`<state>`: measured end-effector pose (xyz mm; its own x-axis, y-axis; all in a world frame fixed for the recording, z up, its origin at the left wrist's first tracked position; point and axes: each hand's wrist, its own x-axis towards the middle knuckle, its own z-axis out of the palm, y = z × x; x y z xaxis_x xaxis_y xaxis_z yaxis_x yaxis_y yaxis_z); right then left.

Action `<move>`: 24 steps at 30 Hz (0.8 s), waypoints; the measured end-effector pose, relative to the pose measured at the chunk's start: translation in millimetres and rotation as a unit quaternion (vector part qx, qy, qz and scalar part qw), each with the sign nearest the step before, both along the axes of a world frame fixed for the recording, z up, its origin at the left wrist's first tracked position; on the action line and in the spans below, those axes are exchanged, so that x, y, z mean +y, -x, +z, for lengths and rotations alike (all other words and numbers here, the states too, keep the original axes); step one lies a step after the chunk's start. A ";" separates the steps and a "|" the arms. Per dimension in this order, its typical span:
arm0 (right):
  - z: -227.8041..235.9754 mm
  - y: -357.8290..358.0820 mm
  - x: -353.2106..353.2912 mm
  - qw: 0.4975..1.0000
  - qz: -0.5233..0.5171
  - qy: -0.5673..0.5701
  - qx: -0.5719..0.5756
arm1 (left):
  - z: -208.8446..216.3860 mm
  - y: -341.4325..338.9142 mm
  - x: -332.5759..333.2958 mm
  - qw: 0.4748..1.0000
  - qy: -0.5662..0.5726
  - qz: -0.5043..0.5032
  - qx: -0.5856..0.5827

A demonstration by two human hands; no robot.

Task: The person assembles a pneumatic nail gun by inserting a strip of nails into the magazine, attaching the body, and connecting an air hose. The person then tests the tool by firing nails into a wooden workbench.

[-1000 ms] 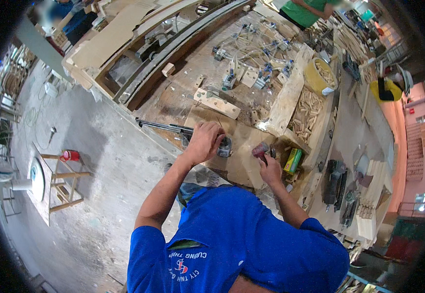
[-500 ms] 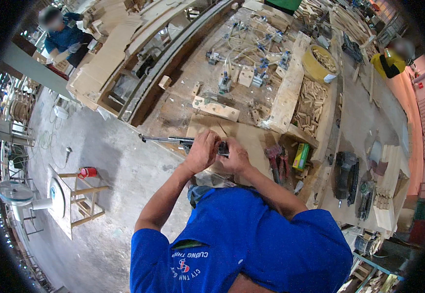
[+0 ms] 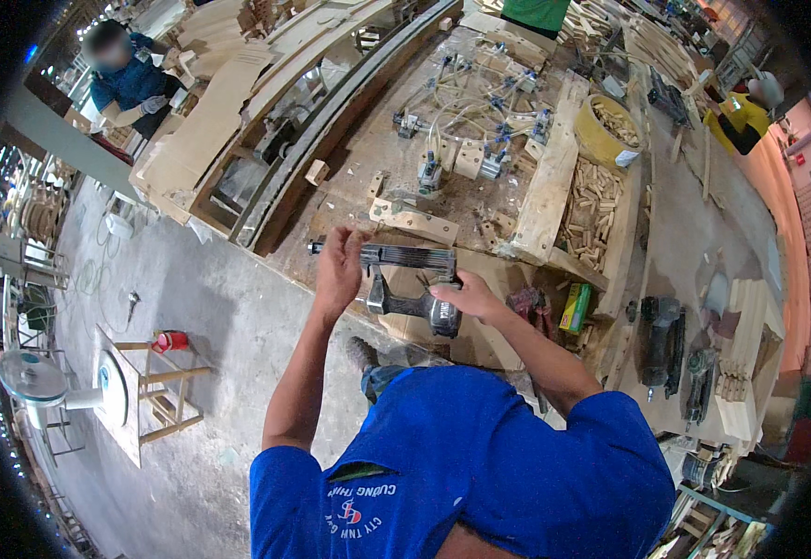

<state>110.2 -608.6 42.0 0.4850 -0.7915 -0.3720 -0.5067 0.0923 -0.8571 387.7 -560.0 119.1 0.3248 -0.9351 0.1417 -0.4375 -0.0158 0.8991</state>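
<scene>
A black nail gun (image 3: 442, 319) is held on its side above the near edge of the workbench (image 3: 331, 207). My right hand (image 3: 470, 298) grips its head end, the thumb lying over the body. At the opposite end, my left hand (image 3: 336, 272) is closed around the long ribbed magazine (image 3: 410, 256), whose tip sticks out to the left past my fingers. Just beyond the tool lies a wooden block with holes (image 3: 415, 221). Brown cardboard (image 3: 494, 270) covers the bench beneath it.
Hoses and clamps (image 3: 470, 112) spread over the bench. A yellow bucket (image 3: 601, 130) and loose wooden dowels (image 3: 593, 210) stand right, near a green-yellow box (image 3: 575, 307). Another nail gun (image 3: 659, 345) lies farther right. Co-workers (image 3: 126, 84) are at far left and far right.
The nail gun has turned so its body and magazine show more plainly. My left hand has moved left along the magazine, and the long bar no longer juts far out. My hands have moved apart.
</scene>
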 end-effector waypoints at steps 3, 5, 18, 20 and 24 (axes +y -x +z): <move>2.9 16.7 -6.8 0.983 -0.019 -0.152 -0.102 | -9.7 -25.1 22.0 0.998 -0.005 0.033 -0.044; 15.4 27.7 -14.3 0.964 -0.024 -0.219 -0.148 | -16.4 -37.1 36.7 0.997 -0.012 0.048 -0.061; 115.4 7.7 -52.7 0.888 -0.048 -0.426 -0.168 | 24.0 -40.4 114.2 0.978 -0.192 0.006 -0.086; 121.0 3.9 -49.5 0.888 -0.049 -0.433 -0.149 | 27.6 -34.2 128.3 0.976 -0.189 0.026 -0.109; 139.1 -12.1 -50.4 0.901 -0.055 -0.419 -0.101 | 17.7 -29.6 148.3 0.980 -0.187 0.046 -0.058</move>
